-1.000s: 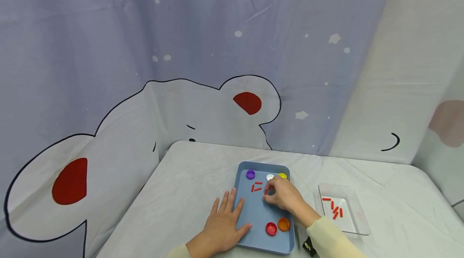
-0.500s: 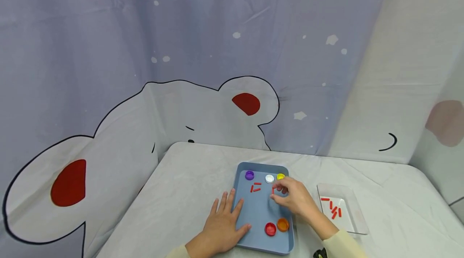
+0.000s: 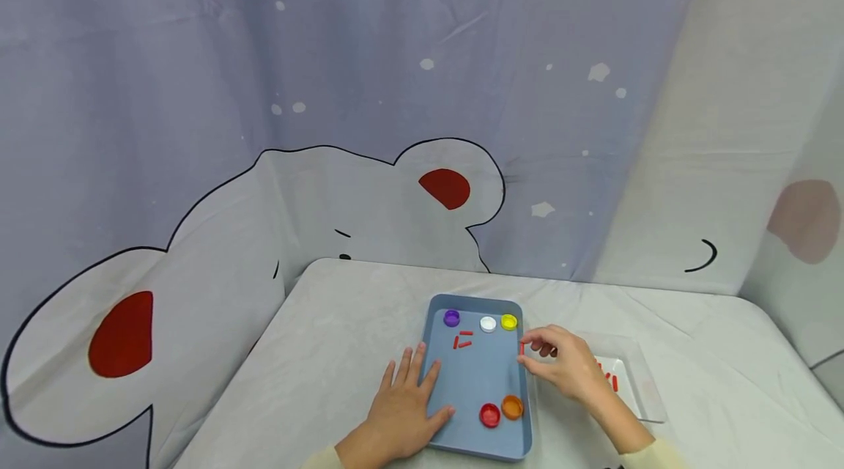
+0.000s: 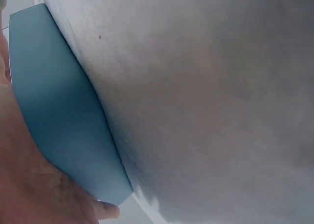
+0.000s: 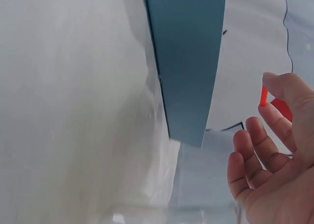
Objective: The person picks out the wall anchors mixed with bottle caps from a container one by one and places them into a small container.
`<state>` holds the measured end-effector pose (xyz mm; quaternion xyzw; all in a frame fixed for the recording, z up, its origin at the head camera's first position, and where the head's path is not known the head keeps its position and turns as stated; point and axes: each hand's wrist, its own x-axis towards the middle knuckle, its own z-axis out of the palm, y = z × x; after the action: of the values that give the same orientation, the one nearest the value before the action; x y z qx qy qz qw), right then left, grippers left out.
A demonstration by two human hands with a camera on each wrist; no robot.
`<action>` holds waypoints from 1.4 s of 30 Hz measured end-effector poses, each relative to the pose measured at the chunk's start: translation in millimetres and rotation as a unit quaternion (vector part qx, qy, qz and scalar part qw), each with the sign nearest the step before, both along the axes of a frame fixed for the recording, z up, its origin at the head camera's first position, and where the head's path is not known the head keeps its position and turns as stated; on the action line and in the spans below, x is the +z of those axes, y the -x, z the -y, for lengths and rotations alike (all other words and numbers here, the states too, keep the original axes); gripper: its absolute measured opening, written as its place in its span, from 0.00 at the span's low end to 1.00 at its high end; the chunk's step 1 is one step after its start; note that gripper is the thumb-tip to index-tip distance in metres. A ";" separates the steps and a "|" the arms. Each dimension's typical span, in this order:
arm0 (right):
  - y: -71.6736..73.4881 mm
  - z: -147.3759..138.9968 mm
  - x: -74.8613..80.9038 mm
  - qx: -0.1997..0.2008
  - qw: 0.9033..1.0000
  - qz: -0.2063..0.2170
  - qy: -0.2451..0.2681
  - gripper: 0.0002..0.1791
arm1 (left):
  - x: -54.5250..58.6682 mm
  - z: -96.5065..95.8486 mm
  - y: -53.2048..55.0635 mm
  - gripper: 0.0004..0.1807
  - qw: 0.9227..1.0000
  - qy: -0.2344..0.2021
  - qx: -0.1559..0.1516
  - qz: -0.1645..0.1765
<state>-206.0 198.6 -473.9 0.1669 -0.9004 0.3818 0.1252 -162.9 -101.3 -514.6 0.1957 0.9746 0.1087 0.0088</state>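
Observation:
Between thumb and index finger, my right hand pinches a small red stick, its other fingers loosely bent. In the head view this hand is at the right edge of the blue tray, partly over the clear box. My left hand rests with spread fingers on the tray's left rim. In the left wrist view, the palm lies against the tray's outer wall. Inside the tray lie three red sticks, close to a purple round cup.
A white cup and a yellow cup sit at the tray's far right. Near its front are a red cup and an orange cup. More red sticks lie in the clear box, partly hidden by my right hand.
My right hand has moved right, from above the tray's upper middle to its right edge, carrying the red stick. The left hand has stayed on the rim.

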 end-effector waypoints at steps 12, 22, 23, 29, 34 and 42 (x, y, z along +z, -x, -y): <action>-11.8 -29.5 0.5 -0.033 0.999 -0.012 0.002 0.12 | -1.7 0.1 1.2 0.42 1.000 0.005 0.007 -0.005; -20.7 -58.2 3.6 -0.039 0.999 -0.026 0.009 0.12 | -0.4 -1.5 2.1 0.43 1.000 0.019 0.014 0.012; -21.5 -61.4 5.2 -0.042 0.999 -0.014 0.009 0.13 | -1.9 -1.2 2.7 0.43 1.000 0.019 0.014 0.009; -25.6 -79.9 12.7 -0.040 0.998 0.041 0.031 0.15 | -6.3 -0.5 5.2 0.43 1.000 0.018 0.013 0.001; -26.1 -92.7 15.7 -0.036 0.998 0.055 0.012 0.16 | -3.3 -0.6 3.4 0.43 1.000 0.015 0.010 0.004; -26.3 -108.1 18.1 -0.032 0.995 0.093 0.004 0.18 | 6.5 -1.1 -1.7 0.42 1.000 -0.005 0.006 0.014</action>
<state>-179.7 306.7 -455.8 0.1015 -0.9116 0.3947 0.0537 -161.3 -100.2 -508.1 0.1886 0.9749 0.1163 0.0210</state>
